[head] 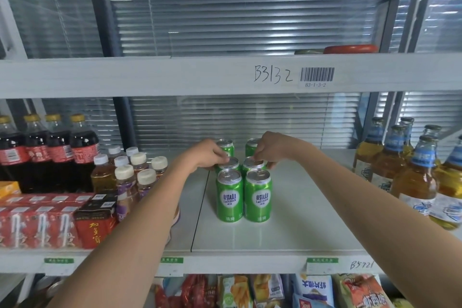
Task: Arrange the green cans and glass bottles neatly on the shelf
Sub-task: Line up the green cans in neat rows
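Gripping the two middle green cans (pixel 242 165) by their rims, left hand (pixel 212 156) and right hand (pixel 268 151) close fingers, squaring rows mid-shelf (pixel 300 220).

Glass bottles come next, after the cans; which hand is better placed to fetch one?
Right, probably. The glass bottles stand at the shelf's right end, nearer the right hand; the left hand would have to cross over the green cans.

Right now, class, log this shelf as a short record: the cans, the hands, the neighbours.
green cans: six, upright, two columns of three
left hand: fingers on middle-left can
right hand: fingers on middle-right can
glass bottles: grouped right of the cans, apart from them
cola bottles: far left, at the back
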